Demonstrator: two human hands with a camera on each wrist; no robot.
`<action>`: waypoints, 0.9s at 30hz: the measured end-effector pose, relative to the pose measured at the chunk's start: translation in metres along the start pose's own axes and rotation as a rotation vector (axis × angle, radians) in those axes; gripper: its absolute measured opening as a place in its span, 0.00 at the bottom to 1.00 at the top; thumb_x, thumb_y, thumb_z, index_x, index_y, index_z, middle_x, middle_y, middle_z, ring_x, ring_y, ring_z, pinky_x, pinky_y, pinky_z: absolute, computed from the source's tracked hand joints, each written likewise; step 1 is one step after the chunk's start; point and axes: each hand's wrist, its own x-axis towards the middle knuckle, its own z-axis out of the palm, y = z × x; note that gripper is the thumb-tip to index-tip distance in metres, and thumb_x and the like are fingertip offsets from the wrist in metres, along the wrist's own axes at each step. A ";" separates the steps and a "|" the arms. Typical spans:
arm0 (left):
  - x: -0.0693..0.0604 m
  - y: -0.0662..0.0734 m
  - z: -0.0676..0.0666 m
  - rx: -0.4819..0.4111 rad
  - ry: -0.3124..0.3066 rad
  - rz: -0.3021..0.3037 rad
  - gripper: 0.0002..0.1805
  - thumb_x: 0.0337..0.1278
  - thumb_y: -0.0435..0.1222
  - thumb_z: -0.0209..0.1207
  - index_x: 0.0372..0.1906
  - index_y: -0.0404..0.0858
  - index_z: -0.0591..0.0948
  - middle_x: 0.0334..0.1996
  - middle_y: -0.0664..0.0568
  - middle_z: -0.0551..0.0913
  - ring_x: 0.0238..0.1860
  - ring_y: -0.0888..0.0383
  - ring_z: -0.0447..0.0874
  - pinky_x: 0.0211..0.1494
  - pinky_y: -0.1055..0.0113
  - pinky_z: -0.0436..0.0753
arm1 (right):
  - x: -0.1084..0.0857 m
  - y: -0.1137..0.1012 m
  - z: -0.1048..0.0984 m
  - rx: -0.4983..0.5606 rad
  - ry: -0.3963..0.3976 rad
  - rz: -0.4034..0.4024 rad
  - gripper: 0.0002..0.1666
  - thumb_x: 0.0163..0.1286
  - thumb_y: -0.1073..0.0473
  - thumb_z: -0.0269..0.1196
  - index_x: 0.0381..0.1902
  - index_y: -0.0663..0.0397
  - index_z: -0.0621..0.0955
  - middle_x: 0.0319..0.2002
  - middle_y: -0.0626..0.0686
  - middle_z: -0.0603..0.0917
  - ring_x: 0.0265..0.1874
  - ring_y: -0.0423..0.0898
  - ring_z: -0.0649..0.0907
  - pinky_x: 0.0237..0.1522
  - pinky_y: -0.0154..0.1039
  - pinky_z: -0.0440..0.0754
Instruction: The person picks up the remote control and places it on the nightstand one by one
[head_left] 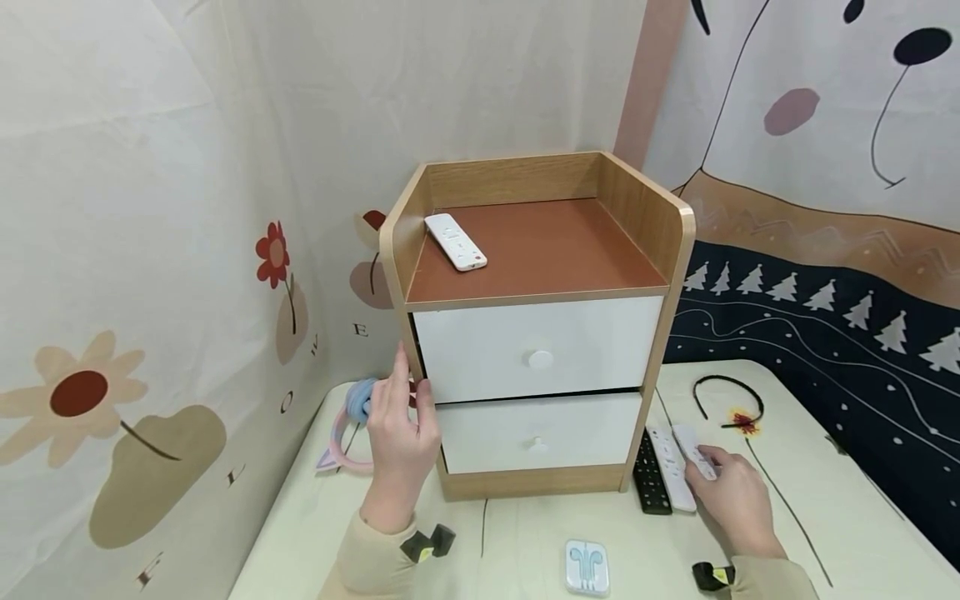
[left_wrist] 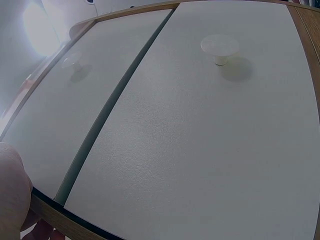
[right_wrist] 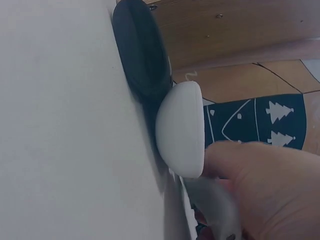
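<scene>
A small wood-edged cabinet [head_left: 536,482] with two white drawers stands on the table. My left hand [head_left: 401,425] rests on its left side with extended fingers; in the left wrist view the thumb [left_wrist: 12,190] lies near the front edge by the drawer gap. On the right, my right hand [head_left: 735,500] pinches a white remote control [head_left: 693,450] between thumb and fingers. Beside it lie another white remote [head_left: 671,471] and a black remote [head_left: 651,479]. The right wrist view shows the held remote [right_wrist: 212,202] at the fingers, with the other white remote [right_wrist: 182,130] and the black one [right_wrist: 142,50] beyond.
One more white remote [head_left: 456,242] lies on the cabinet's brown top. Boxed earphones [head_left: 587,568] sit in front. Left of the cabinet are a light-blue coil [head_left: 361,402] and a pink ring-shaped item [head_left: 347,450]. A black headband [head_left: 731,379] with a flower lies at right. Printed curtains surround the table.
</scene>
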 end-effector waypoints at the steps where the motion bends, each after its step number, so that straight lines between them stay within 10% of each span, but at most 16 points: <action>1: 0.000 0.000 0.000 0.000 -0.001 0.000 0.33 0.74 0.27 0.60 0.80 0.26 0.71 0.34 0.38 0.84 0.41 0.45 0.77 0.44 0.58 0.75 | -0.001 -0.002 -0.001 0.014 0.020 0.005 0.29 0.72 0.54 0.69 0.64 0.68 0.84 0.56 0.76 0.87 0.55 0.75 0.86 0.56 0.69 0.83; 14: 0.000 0.001 0.003 -0.014 0.014 0.024 0.32 0.73 0.27 0.60 0.80 0.26 0.71 0.33 0.38 0.83 0.40 0.44 0.77 0.44 0.58 0.76 | -0.003 -0.037 -0.028 0.107 0.245 -0.123 0.23 0.70 0.55 0.73 0.56 0.66 0.89 0.39 0.71 0.91 0.29 0.59 0.88 0.25 0.43 0.75; 27: 0.000 -0.001 0.001 -0.019 0.017 0.015 0.32 0.74 0.27 0.60 0.80 0.26 0.71 0.32 0.38 0.83 0.40 0.43 0.77 0.44 0.56 0.76 | 0.009 -0.103 -0.083 0.151 0.452 -0.265 0.19 0.69 0.56 0.73 0.52 0.64 0.90 0.41 0.70 0.92 0.35 0.66 0.89 0.29 0.44 0.75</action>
